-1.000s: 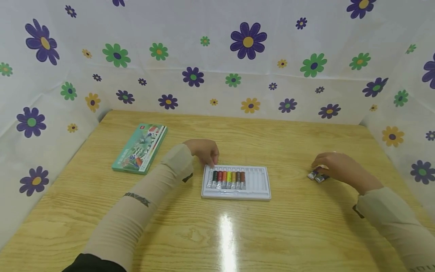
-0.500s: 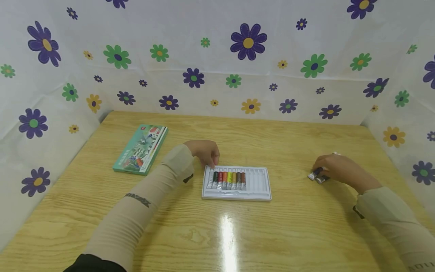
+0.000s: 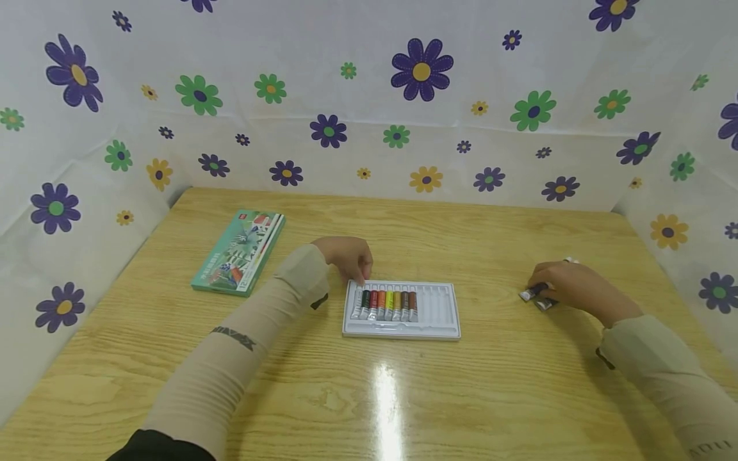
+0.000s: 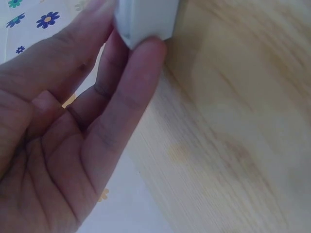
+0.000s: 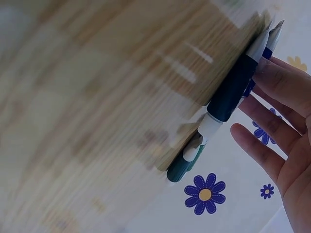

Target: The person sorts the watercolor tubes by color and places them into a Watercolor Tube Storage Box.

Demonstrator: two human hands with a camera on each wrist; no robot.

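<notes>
A white plastic tray (image 3: 398,330) lies mid-table with a row of small paint tubes (image 3: 389,306) filling its left slots; the right slots hold no tubes. My left hand (image 3: 348,257) pinches the tray's far left corner. In the left wrist view, thumb and fingers meet at that white corner (image 4: 148,22). Farther right, my right hand (image 3: 565,285) pinches a dark blue paint tube (image 3: 532,292) low over the table. Another dark tube (image 5: 233,90) lies closer to the wrist camera, with green tube parts (image 5: 181,167) below it. My fingers partly hide these tubes.
A flat teal paint box (image 3: 239,253) lies at the left of the wooden table (image 3: 323,397). Flower-printed white cloth (image 3: 369,96) stands along the back and both sides.
The dark blue tube in my right fingers has turned and shifted slightly left, away from the tube beside it. My left hand and the tray stay in place.
</notes>
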